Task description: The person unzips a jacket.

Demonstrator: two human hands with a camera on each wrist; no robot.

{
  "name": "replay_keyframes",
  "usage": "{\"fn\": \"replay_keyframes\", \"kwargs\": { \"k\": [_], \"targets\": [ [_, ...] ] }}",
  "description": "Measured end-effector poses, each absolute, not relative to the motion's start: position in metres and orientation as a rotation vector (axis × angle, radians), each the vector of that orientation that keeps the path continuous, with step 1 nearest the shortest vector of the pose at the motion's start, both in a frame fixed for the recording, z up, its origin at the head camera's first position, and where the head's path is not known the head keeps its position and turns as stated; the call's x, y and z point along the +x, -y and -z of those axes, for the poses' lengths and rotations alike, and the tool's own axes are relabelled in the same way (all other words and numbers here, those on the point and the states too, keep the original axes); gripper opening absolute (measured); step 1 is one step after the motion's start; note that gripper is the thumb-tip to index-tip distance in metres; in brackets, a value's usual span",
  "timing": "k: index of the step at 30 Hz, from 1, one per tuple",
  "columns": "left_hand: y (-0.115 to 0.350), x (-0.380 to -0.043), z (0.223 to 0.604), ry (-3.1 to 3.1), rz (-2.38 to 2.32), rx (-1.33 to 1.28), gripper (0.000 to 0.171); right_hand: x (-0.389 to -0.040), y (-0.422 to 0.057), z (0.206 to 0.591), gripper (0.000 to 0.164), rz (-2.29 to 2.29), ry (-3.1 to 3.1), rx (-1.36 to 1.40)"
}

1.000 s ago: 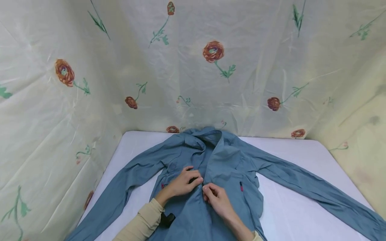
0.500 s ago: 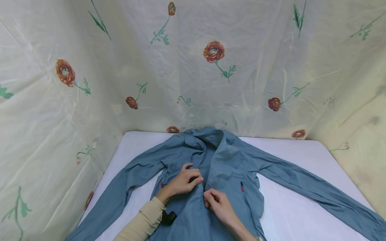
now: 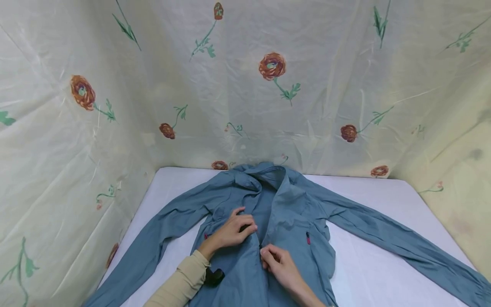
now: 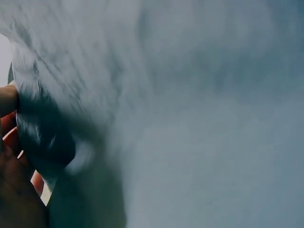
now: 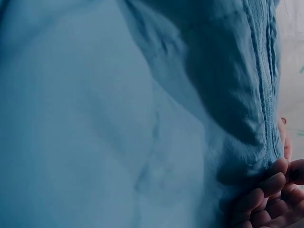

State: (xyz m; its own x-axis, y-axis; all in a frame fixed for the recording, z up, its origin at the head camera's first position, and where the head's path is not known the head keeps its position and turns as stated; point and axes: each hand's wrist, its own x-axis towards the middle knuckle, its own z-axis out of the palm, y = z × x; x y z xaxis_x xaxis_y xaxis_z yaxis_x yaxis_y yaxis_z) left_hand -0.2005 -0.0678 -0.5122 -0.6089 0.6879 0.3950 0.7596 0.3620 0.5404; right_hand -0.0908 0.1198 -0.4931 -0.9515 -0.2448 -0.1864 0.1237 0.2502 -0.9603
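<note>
A blue-grey zip jacket (image 3: pixel 289 209) lies spread front up, its collar at the far side and both sleeves stretched outward. Its front gapes in a V from the collar down to my hands. My left hand (image 3: pixel 234 232) grips the left front edge; the left wrist view shows its fingers (image 4: pixel 8 102) against the fabric. Lower and to the right, my right hand (image 3: pixel 278 262) pinches the zipper pull (image 3: pixel 261 246), mostly hidden by the fingertips. In the right wrist view the zipper tape (image 5: pixel 267 95) runs down to the curled fingers (image 5: pixel 273 184).
Beneath the jacket is a white tabletop (image 3: pixel 368 256). Flower-printed curtains (image 3: pixel 314 98) enclose the back and both sides. A red-tabbed pocket zipper (image 3: pixel 308 238) shows on the jacket's right front. A black object (image 3: pixel 215 277) sits by the left sleeve cuff of the person.
My right hand has slid down along the jacket's front toward the person, with the zipper pull. The V-shaped gap has lengthened downward. My left hand has stayed nearly in place.
</note>
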Motion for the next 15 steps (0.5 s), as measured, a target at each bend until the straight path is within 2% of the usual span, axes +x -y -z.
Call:
{"fn": "replay_keyframes", "kwargs": {
  "k": [15],
  "targets": [
    [0.0701, -0.2033, 0.5125, 2.517, 1.077, -1.282, 0.025, -0.0831, -0.1282, 0.4925, 0.032, 1.717, -2.210, -0.111]
  ]
}}
